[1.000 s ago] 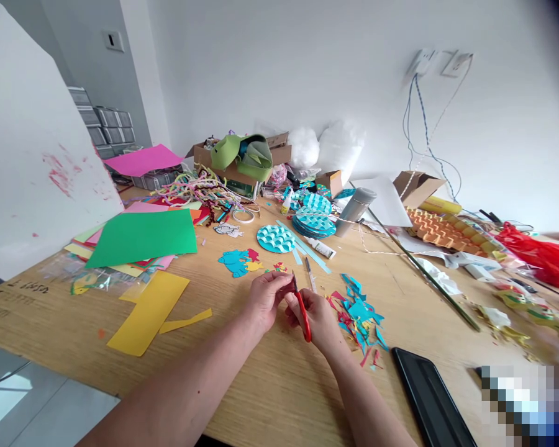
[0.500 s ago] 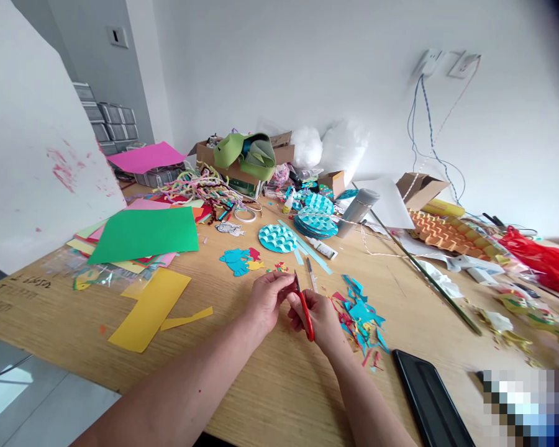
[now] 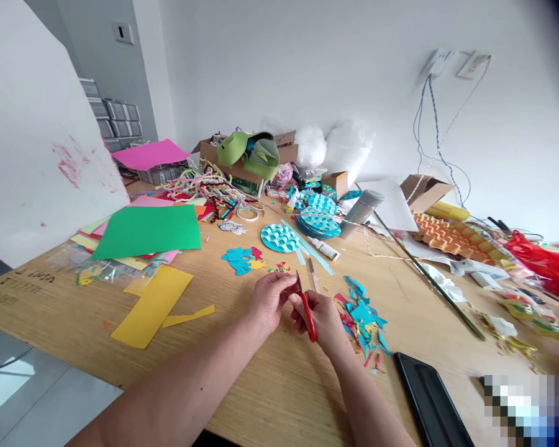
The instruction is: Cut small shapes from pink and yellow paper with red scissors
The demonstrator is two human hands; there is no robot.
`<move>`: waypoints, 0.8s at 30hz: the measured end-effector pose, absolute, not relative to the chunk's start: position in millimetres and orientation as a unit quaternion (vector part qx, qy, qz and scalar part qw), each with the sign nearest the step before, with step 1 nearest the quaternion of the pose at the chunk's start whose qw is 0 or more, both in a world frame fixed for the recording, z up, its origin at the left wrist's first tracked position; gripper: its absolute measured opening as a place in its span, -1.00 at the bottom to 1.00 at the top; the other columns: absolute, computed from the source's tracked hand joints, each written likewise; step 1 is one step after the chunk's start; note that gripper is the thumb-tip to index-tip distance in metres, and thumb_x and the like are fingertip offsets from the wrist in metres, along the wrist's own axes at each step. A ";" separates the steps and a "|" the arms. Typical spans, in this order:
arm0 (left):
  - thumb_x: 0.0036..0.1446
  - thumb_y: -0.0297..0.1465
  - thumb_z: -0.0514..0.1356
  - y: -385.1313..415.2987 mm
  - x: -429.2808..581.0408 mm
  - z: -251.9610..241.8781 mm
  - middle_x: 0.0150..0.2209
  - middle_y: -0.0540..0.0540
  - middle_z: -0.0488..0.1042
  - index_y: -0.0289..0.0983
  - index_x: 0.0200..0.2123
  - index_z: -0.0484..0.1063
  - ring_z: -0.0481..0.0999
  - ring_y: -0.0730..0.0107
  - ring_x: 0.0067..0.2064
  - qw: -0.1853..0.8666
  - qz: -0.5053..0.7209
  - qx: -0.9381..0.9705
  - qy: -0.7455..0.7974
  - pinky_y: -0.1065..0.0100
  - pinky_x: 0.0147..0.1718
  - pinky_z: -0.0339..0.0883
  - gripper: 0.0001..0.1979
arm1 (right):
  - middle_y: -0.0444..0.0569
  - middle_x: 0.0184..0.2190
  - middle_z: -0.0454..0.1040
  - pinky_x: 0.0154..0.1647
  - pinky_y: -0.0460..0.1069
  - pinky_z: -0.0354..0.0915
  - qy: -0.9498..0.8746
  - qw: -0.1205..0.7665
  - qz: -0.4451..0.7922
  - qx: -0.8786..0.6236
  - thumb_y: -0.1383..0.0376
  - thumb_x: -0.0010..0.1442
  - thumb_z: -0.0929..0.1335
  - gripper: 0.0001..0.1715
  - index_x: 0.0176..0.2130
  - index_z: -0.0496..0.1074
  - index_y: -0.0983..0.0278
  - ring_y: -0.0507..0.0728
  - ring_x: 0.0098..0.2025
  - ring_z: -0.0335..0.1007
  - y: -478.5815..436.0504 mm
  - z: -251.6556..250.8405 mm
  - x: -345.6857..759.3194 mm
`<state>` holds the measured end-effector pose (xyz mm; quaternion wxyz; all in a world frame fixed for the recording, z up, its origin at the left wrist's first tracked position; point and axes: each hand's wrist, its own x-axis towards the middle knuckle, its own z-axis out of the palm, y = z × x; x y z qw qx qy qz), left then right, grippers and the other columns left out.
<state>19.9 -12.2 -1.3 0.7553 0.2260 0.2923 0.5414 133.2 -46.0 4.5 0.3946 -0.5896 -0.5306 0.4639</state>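
My right hand [image 3: 320, 315] is wrapped round the handles of red scissors [image 3: 310, 318], whose blades point up and away from me. Close beside the blades, my left hand [image 3: 271, 299] is closed in a pinch; whatever sits between its fingertips is too small to make out. Just beyond the hands lie tiny red and yellow paper bits [image 3: 279, 267]. Farther off are blue fish-like paper cut-outs [image 3: 237, 260] with smaller red and yellow ones. To the right of my right hand is a heap of blue and red paper scraps [image 3: 364, 313].
A pen [image 3: 313, 274], a glue tube [image 3: 325, 248] and a blue honeycomb disc [image 3: 279, 238] lie beyond my hands. Yellow paper [image 3: 153, 307] and green paper [image 3: 149, 231] are at left. A black phone [image 3: 431, 397] and a long green stick [image 3: 438, 288] lie at right.
The whole view has shifted slightly, so the table's things appear a little farther right. Both hands and the scissors keep nearly the same pose.
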 end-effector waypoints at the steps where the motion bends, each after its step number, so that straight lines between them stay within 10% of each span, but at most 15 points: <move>1: -0.24 -0.40 0.33 -12.3 19.9 -1.4 -0.52 -0.05 0.43 -0.33 -0.59 0.41 0.35 0.51 -0.49 0.755 0.542 0.225 0.291 0.42 -0.47 0.16 -0.84 | -0.09 -0.70 0.41 -0.75 -0.09 0.16 -0.529 0.395 0.466 -0.589 -0.24 -0.19 0.43 -0.35 -0.60 0.25 0.24 0.04 -0.74 0.28 -46.1 4.5 133.2; 24: -0.23 -0.42 0.33 -12.4 21.0 -4.6 -0.54 -0.05 0.41 -0.33 -0.61 0.40 0.39 0.45 -0.46 0.762 0.543 0.207 0.287 0.38 -0.41 0.21 -0.86 | -0.09 -0.70 0.41 -0.75 -0.10 0.15 -0.531 0.397 0.465 -0.586 -0.21 -0.16 0.45 -0.38 -0.58 0.29 0.26 0.04 -0.73 0.29 -45.8 2.3 132.7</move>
